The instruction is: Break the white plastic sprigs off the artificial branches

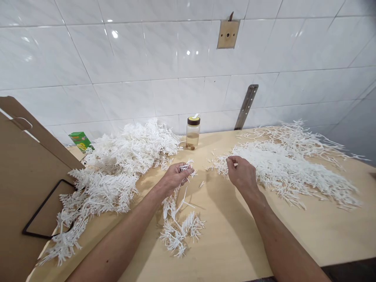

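My left hand (176, 177) is closed around a white plastic sprig (178, 231), whose branched, needle-like tufts hang down over the table. More white tips poke out between its thumb and fingers. My right hand (241, 172) has its thumb and fingertips pressed together at the left edge of a heap of small loose white pieces (282, 164). Whatever those fingertips may hold is too small to make out. One tiny loose white piece (201, 184) lies on the wood between the hands. To the left rises a big pile of white branched sprigs (126, 156).
A bottle (192, 135) of brownish liquid stands beyond my hands by the tiled wall. Bare white stems (296, 135) lie at the back right. Along the left are a cardboard box (29, 176), a black wire frame (38, 207) and a green box (80, 141). A metal bracket (246, 107) leans upright.
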Motion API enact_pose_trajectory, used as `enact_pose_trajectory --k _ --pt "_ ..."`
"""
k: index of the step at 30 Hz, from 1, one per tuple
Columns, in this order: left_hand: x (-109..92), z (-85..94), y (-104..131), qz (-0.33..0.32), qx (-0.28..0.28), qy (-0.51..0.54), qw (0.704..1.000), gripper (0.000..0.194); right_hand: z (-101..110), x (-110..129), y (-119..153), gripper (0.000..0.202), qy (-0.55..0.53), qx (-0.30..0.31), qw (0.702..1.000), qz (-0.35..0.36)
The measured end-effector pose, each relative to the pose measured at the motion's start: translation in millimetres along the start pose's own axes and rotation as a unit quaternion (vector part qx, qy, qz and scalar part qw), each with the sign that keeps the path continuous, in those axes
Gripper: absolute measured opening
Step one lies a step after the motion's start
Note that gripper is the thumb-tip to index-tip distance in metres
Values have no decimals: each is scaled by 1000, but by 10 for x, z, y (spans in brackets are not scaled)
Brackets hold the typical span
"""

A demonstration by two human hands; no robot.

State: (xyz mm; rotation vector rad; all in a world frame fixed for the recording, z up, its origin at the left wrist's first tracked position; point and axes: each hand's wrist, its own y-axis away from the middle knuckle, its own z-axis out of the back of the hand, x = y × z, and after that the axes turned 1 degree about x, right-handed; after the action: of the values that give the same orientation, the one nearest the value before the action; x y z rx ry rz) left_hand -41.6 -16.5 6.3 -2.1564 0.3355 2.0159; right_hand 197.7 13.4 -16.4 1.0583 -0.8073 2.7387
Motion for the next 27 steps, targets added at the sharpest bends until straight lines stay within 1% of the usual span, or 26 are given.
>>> enact_pose_trajectory --k 1,3,6,7,9,11,13,15,18,20,22,24,27 --pt "10 -5 -5 2 -6 -4 1000 44 -13 50 34 25 -17 2 1000 23" --pt "37 -15 -17 0 -21 -8 1000 44 -58 199 145 28 -73 36 993 82" --pt "80 -19 -33 -10 -39 2 999 44 -148 448 349 29 -153 145 961 181" --pt "88 -18 -36 -12 -42 5 999 45 -175 509 404 27 -165 165 952 198" --pt "93 -16 -38 -10 -44 4 999 45 -213 576 474 20 -169 186 947 202" --pt "85 -20 -36 -3 -45 2 999 45 -229 581 492 15 -160 193 951 184" --pt "75 -25 -35 2 -49 3 999 45 -231 555 485 14 -153 198 952 178" --pt "70 -28 -37 2 -55 6 998 44 -236 531 481 14 -149 192 950 195" --pt "85 -27 -45 0 -60 9 998 41 -266 526 505 17 -143 180 943 239" --pt "116 -31 -54 7 -66 -2 998 39 -301 537 530 19 -137 183 937 265" --pt "166 -43 -68 0 -84 -33 996 36 -339 549 553 20 -122 191 930 289" --pt "225 -53 -92 -22 -112 -79 990 32 -367 562 580 20 -99 190 924 317" --pt "278 -19 -141 -59 -156 -157 973 24 -374 610 671 22 -79 183 919 341"
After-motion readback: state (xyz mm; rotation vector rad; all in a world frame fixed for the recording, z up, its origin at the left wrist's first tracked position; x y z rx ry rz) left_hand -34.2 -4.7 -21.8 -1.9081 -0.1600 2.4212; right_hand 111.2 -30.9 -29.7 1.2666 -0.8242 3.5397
